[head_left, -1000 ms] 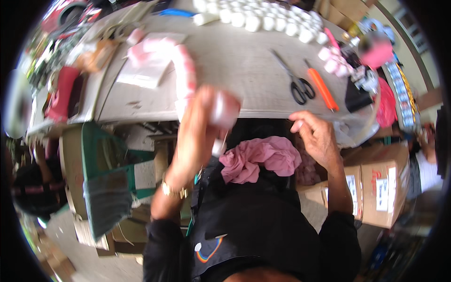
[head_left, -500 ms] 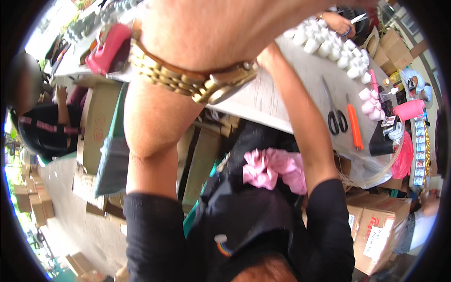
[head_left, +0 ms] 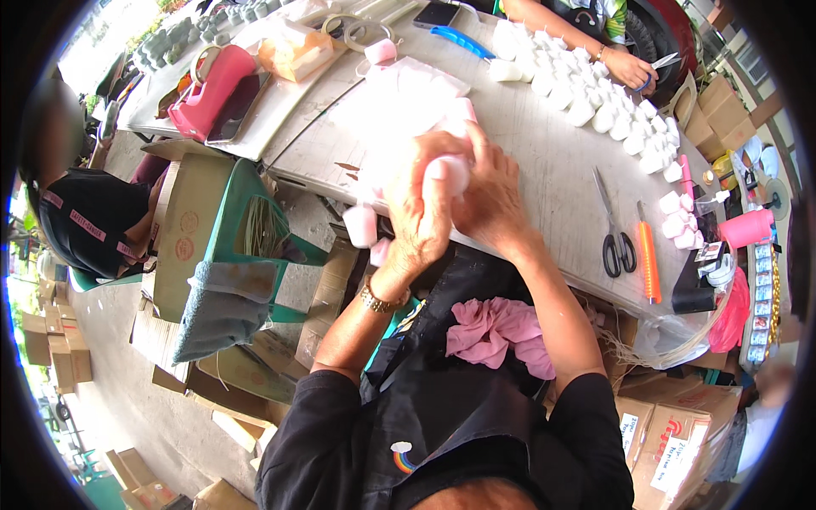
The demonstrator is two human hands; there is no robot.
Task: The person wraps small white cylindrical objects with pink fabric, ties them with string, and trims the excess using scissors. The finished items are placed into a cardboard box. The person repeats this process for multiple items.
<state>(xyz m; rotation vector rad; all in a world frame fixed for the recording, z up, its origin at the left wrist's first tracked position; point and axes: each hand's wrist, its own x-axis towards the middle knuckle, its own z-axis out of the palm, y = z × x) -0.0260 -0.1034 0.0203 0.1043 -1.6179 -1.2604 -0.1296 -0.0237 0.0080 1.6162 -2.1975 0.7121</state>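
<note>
Head view, centre of the frame: the left hand (head_left: 416, 212) and right hand (head_left: 489, 200) press together over the near edge of the worktop (head_left: 552, 161), both with a clenched grip around one small pale pink pot (head_left: 449, 174). Right of them lie black scissors (head_left: 614, 229) and an orange cutter (head_left: 648, 263); rows of white pots (head_left: 586, 98) run along the upper right.

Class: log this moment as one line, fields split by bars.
left hand and right hand: both gripping pink-white bundle | table: scissors, orange knife lying right
</note>
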